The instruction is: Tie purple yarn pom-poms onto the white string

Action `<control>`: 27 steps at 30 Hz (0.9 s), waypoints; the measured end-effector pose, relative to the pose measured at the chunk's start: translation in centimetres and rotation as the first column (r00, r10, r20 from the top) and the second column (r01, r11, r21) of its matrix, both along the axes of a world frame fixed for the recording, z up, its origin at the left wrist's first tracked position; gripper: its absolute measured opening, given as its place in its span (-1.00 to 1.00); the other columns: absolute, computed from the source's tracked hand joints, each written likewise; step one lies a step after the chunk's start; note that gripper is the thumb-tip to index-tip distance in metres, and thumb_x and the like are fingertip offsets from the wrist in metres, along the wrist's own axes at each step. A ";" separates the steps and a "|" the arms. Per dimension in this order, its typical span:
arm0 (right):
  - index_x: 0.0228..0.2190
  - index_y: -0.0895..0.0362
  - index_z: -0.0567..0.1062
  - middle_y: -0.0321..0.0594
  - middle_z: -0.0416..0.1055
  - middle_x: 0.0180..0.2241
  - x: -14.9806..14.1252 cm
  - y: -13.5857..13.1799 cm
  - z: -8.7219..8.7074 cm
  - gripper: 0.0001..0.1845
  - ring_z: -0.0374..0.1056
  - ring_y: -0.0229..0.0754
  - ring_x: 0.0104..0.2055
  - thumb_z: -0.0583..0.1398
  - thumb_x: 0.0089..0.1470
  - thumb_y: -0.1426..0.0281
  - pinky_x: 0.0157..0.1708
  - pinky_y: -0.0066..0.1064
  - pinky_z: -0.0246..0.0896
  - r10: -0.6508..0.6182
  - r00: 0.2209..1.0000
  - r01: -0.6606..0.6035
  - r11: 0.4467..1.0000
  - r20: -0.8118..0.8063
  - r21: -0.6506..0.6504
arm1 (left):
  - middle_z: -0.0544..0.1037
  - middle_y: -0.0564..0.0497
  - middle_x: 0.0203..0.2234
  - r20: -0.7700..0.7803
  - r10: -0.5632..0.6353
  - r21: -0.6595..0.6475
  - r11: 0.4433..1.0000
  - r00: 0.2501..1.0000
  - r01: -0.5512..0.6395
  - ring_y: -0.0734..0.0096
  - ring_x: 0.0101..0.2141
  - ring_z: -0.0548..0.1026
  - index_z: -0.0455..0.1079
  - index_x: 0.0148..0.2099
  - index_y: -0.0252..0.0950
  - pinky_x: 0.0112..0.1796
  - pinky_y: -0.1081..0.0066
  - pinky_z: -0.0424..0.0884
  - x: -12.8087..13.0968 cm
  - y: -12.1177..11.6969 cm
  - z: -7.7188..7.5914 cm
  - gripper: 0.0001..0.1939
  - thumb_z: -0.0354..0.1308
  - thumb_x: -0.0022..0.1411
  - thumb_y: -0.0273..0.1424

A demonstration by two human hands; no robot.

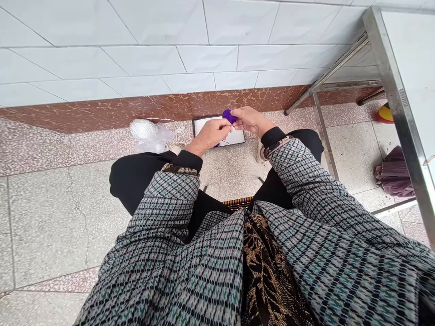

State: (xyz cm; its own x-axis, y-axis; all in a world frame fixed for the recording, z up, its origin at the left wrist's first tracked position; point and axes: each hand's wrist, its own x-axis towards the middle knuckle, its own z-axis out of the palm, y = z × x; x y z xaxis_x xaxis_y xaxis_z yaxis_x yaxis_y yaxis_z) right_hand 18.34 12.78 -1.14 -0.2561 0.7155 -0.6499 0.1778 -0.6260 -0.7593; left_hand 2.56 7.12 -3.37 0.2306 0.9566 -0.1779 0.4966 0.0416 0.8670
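I sit with both arms stretched out over my knees. My right hand [249,119] pinches a small purple piece of yarn work [229,116] between its fingertips. My left hand [213,133] is closed just below and left of it, fingers curled, with a bit of purple yarn [216,145] showing under it. Both hands hover above a white board with a dark frame [238,136] lying on the floor by the wall.
A clear plastic bag with white yarn [148,133] lies on the floor to the left of the board. A metal table [390,77] stands at the right, with a folded dark umbrella [392,172] and a red and yellow object [385,114] under it. The tiled wall is close ahead.
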 end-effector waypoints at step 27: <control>-0.43 0.16 0.38 -0.34 0.38 -0.59 -0.1 0.0 0.0 -0.69 0.26 -0.40 -0.64 0.14 0.41 0.55 -0.57 -0.60 0.34 -0.008 1.000 0.008 1.000 0.002 0.010 | 0.45 0.07 -0.61 -0.046 0.011 -0.002 1.000 0.999 -0.011 0.42 -0.49 0.43 0.43 -0.42 -0.29 -0.30 0.41 0.39 -0.2 0.2 0.0 -0.83 0.07 0.20 -0.50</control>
State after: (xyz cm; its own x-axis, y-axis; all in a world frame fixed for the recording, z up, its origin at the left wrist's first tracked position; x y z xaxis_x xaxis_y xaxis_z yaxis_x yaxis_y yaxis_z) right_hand 18.21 12.73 -1.15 -0.2489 0.7241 -0.6432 0.1739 -0.6199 -0.7652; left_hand 2.37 7.30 -3.34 0.2115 0.9586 -0.1906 0.5357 0.0495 0.8430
